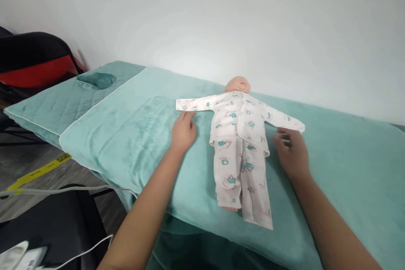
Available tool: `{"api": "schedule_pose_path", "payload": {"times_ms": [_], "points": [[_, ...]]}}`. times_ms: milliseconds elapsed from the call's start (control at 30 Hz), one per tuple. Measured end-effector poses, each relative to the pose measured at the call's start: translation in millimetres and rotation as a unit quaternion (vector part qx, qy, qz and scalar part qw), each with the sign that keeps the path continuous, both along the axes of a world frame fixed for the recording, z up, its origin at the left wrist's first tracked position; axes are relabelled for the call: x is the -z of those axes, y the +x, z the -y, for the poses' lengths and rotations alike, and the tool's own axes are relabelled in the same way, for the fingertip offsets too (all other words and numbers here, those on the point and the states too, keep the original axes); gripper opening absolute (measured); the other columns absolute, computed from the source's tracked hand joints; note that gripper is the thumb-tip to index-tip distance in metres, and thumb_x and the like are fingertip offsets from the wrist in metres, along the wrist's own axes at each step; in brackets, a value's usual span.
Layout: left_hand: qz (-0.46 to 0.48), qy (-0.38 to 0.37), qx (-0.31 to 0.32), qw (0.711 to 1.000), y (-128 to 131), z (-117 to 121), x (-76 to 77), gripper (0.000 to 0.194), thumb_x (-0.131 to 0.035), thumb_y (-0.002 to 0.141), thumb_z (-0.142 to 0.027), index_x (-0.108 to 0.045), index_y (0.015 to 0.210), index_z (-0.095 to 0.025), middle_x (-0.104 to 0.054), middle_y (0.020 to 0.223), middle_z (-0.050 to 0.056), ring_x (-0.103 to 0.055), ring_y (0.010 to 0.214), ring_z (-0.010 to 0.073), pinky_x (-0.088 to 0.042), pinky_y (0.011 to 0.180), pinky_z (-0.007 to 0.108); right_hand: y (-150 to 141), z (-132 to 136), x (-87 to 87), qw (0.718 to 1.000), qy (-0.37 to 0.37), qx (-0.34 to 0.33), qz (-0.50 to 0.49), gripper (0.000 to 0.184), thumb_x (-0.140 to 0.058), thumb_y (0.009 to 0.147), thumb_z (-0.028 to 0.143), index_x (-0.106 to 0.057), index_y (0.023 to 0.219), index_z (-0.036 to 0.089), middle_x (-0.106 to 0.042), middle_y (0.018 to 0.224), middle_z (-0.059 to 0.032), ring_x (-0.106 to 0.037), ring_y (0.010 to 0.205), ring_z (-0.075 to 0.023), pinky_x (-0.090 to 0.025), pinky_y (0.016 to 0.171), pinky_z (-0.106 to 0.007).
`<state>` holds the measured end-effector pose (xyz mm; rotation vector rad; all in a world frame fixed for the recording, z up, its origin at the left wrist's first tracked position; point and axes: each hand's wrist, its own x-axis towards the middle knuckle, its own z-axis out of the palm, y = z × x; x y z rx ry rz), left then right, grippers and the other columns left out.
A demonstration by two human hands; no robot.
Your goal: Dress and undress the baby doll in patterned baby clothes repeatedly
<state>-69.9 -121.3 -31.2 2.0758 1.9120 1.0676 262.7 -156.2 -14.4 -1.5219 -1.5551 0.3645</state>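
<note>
A baby doll [238,85] lies on the green bed cover with its head toward the wall. It wears a white printed long-sleeved top [232,116] and matching trousers [228,173]. Both sleeves are spread out sideways, and neither doll hand shows past the cuffs. My left hand [184,130] is at the lower edge of the left-side cuff, fingers extended and holding nothing. Just below the other sleeve's end is my right hand [292,149], its fingers loosely bent and apart, with nothing visible in them. A bit of the doll's foot [230,209] peeks from the left trouser leg; the right leg's hem covers its foot.
The bed's green cover [126,135] runs along a white wall [152,21]. A quilted section with a face hole [96,80] is at the left end. Black chairs [34,50] stand at left, and a white cable [79,187] crosses toward the bed.
</note>
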Motion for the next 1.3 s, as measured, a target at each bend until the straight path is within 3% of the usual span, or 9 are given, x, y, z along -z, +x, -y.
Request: {"api": "schedule_pose_path", "payload": {"times_ms": [100,167,367,467,667,933,1100,1200,1300], "points": [[-0.011,-0.035,0.109,0.993,18,34,2.8,0.047,-0.048,0.085,-0.016,-0.053,0.13,-0.026,-0.065,0.121,0.005,-0.059,0.112,0.0239,-0.043,0.098,0.039,-26,28,6.6,0.998,0.019,-0.067,-0.004,0.028,-0.061,0.086,0.04,-0.058,0.11,0.027,-0.058,0.107,-0.0072,-0.057,0.096,-0.0242,-0.049,0.078,-0.04],[-0.021,-0.03,0.127,0.991,27,48,3.6,0.044,-0.054,0.085,-0.023,-0.054,0.129,-0.026,-0.065,0.122,0.005,-0.058,0.113,0.0257,-0.041,0.1,0.042,-33,37,10.7,0.997,0.022,-0.075,0.003,0.029,-0.062,0.086,0.041,-0.058,0.11,0.026,-0.057,0.109,-0.0077,-0.057,0.099,-0.0238,-0.05,0.078,-0.038],[-0.041,-0.017,0.104,0.994,38,57,3.6,0.019,-0.049,0.093,-0.029,-0.061,0.106,-0.024,-0.069,0.108,0.004,-0.06,0.104,0.0246,-0.04,0.093,0.041,-32,36,17.4,0.994,0.048,-0.038,0.093,0.018,-0.051,0.092,0.039,-0.058,0.095,0.023,-0.06,0.093,-0.0062,-0.058,0.086,-0.0213,-0.051,0.076,-0.038],[-0.025,-0.016,0.077,0.997,38,59,5.5,0.019,-0.043,0.096,-0.028,-0.061,0.099,-0.024,-0.07,0.102,0.004,-0.061,0.098,0.0223,-0.041,0.087,0.038,-29,34,21.5,0.988,0.081,0.005,0.128,0.018,-0.049,0.091,0.037,-0.058,0.09,0.021,-0.061,0.088,-0.0059,-0.058,0.081,-0.0205,-0.049,0.073,-0.037],[-0.012,-0.014,0.005,1.0,36,63,10.1,0.012,-0.048,0.091,-0.022,-0.06,0.089,-0.022,-0.068,0.092,0.005,-0.06,0.091,0.0228,-0.04,0.079,0.036,-24,44,27.1,0.989,0.08,0.088,0.092,0.019,-0.052,0.088,0.037,-0.06,0.089,0.02,-0.062,0.084,-0.0055,-0.058,0.076,-0.0194,-0.048,0.069,-0.035],[0.057,0.009,0.055,0.997,33,63,10.8,0.014,-0.051,0.09,-0.022,-0.063,0.084,-0.022,-0.072,0.092,0.002,-0.062,0.09,0.0203,-0.04,0.082,0.035,-37,78,24.2,0.991,0.088,0.103,0.02,0.018,-0.054,0.089,0.035,-0.063,0.094,0.02,-0.065,0.093,-0.0059,-0.06,0.084,-0.0193,-0.05,0.074,-0.035],[0.087,-0.008,0.028,0.996,32,59,11.4,0.015,-0.051,0.09,-0.024,-0.065,0.082,-0.022,-0.072,0.087,0.003,-0.063,0.085,0.0194,-0.041,0.079,0.033,-62,137,17.2,0.995,0.101,-0.001,0.023,0.011,-0.056,0.092,0.028,-0.062,0.099,0.022,-0.065,0.099,-0.0054,-0.062,0.089,-0.019,-0.05,0.078,-0.035],[0.09,-0.009,0.024,0.996,33,58,12.4,0.015,-0.051,0.09,-0.024,-0.065,0.082,-0.022,-0.072,0.086,0.003,-0.062,0.081,0.0185,-0.041,0.075,0.032,-81,169,11.6,0.972,0.128,-0.127,0.149,0.021,-0.06,0.091,0.023,-0.061,0.112,0.023,-0.067,0.108,-0.0069,-0.06,0.101,-0.0221,-0.047,0.085,-0.038],[0.091,-0.014,0.021,0.996,33,57,12.2,0.015,-0.051,0.089,-0.023,-0.065,0.081,-0.021,-0.072,0.084,0.002,-0.061,0.077,0.0177,-0.04,0.072,0.031,-98,180,7.3,0.944,0.107,-0.136,0.279,0.03,-0.063,0.091,0.025,-0.059,0.121,0.023,-0.068,0.115,-0.0063,-0.058,0.105,-0.0253,-0.041,0.087,-0.041]]}}
